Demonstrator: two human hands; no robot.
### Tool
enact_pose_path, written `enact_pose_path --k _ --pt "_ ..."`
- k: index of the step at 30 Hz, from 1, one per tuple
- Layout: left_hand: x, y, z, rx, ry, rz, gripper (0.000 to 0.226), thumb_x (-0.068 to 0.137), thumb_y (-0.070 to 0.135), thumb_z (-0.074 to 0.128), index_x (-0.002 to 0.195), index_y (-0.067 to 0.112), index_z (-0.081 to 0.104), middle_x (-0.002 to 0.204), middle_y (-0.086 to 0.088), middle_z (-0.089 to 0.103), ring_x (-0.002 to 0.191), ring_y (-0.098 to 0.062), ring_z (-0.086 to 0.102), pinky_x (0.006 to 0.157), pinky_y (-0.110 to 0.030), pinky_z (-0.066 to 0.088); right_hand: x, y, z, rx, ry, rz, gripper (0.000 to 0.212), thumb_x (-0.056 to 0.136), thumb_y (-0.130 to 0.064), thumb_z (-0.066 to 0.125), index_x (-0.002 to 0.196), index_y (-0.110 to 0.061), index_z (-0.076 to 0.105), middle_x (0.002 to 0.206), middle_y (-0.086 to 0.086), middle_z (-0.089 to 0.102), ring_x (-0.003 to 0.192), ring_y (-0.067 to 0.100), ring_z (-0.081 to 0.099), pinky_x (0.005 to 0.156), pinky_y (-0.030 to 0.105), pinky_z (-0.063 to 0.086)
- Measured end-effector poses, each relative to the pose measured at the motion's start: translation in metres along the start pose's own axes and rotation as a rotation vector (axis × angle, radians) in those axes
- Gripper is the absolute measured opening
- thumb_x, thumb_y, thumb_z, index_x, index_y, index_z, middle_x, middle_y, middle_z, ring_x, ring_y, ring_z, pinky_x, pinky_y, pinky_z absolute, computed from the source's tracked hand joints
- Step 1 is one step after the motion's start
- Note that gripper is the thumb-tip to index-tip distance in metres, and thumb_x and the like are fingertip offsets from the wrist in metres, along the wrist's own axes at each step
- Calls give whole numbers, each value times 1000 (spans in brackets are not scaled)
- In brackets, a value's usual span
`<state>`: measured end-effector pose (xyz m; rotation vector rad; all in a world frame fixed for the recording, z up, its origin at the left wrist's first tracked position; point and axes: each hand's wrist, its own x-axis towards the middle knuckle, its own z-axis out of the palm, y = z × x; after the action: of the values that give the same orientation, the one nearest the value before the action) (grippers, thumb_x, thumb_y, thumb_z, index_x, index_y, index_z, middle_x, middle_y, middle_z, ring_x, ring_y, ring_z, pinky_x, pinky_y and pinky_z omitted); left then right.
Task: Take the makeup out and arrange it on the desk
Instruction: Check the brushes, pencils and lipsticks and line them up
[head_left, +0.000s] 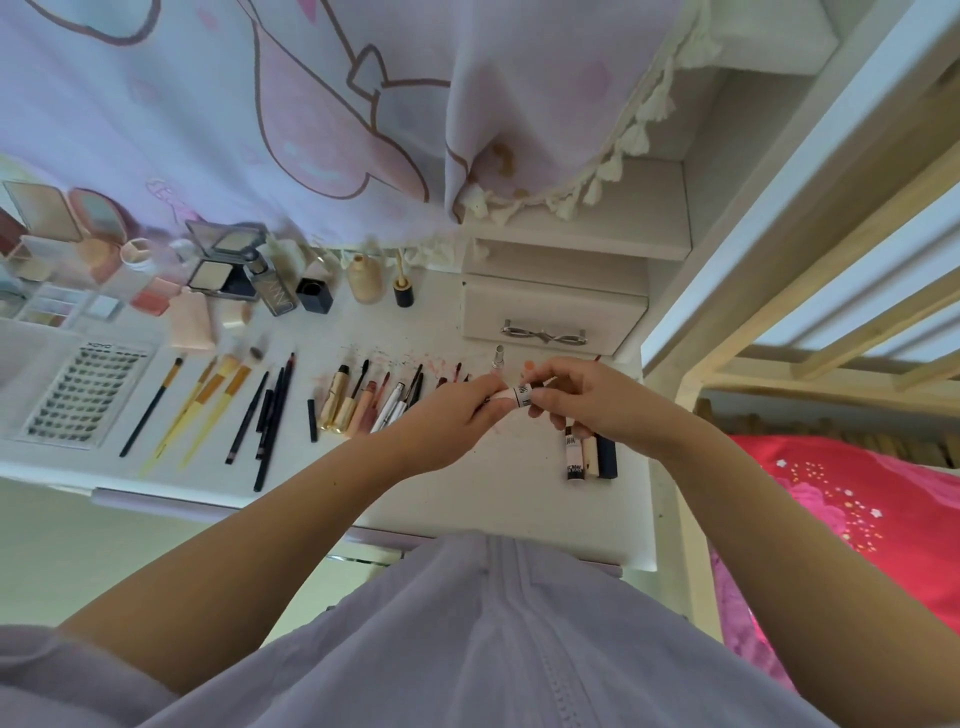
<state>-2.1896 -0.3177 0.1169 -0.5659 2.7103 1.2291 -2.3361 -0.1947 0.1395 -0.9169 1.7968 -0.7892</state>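
Desk (447, 332) crowded with makeup, curtain (260, 104) behind.

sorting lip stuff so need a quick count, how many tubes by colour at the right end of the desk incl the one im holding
white printed tube: 1
cream tube: 1
dark navy tube: 1
pale labelled tube, held between left hand and right hand: 1
total: 4

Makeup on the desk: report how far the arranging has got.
Mostly done: brushes, pencils, lip tubes and compacts lie in rows on the desk. In hand: both the left hand and right hand hold a small tube. Left: setting it down, perhaps beside the three tubes.
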Motion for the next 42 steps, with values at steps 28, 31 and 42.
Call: enact_pose_path --k 28,31,42 --pt "6 9 -11 132 19 72 30 99 38 33 110 15 49 65 9 47 55 -8 46 57 -30 42 0 -9 -16 102 -41 67 27 98 -24 47 103 -5 65 68 -3 58 50 3 43 47 15 36" --pt "4 -4 -11 167 9 9 30 100 38 32 115 15 45 67 7 49 61 -16 51 60 -31 45 -3 -1 -25 -10 -52 100 23 97 -20 50 109 -8 65 80 -4 63 63 3 54 56 16 45" --pt "21 -44 18 -83 263 -254 37 91 31 57 124 16 56 100 2 51 88 -13 50 73 -21 39 30 56 26 44 256 176 27 94 -24 55 119 -14 54 112 2 60 98 13 58 76 23 49"
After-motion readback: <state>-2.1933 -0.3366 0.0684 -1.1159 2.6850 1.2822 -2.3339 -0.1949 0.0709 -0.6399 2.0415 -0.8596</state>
